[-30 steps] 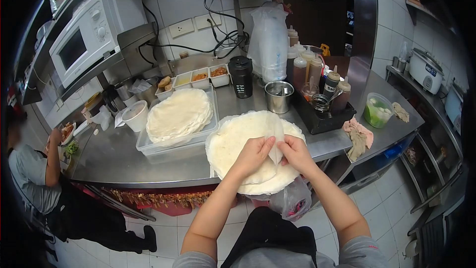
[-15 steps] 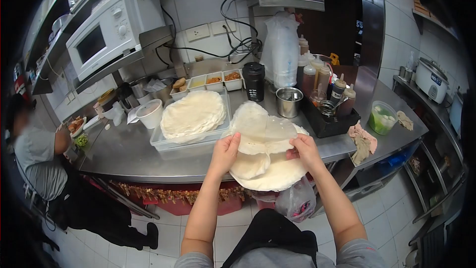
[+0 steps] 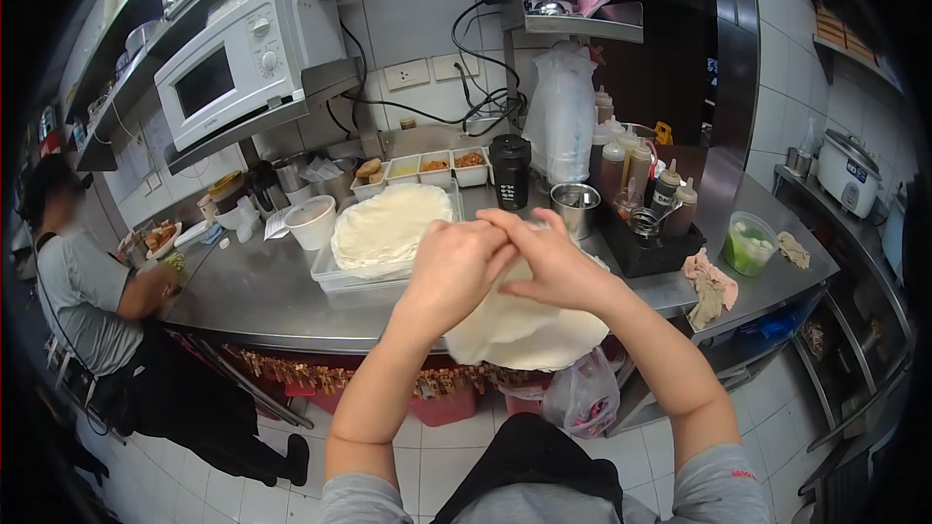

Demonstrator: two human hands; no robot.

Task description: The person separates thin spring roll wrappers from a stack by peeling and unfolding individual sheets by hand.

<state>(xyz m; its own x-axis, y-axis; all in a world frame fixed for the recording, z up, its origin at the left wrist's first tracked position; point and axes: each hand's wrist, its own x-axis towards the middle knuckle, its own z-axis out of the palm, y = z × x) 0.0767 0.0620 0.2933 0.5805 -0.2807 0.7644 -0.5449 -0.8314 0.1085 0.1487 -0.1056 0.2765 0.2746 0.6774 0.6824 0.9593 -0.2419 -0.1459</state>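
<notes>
A stack of thin round pale sheets lies at the front edge of the steel counter. Above it my left hand is raised with its fingers bent, touching my right hand. The right hand's fingers are partly spread over the left fingertips. A thin sheet hangs below the hands; which fingers grip it is hidden. Left of my hands, a second pile of round sheets rests in a clear plastic tray.
Behind stand food tubs, a black cup, a metal pot and a black bottle caddy. Right are cloths and a green-filled tub. A microwave sits upper left; another person stands at left.
My hands have risen off the stack and come together, after being apart holding a sheet between them. The view has shifted slightly, and the other person's arm has lowered.
</notes>
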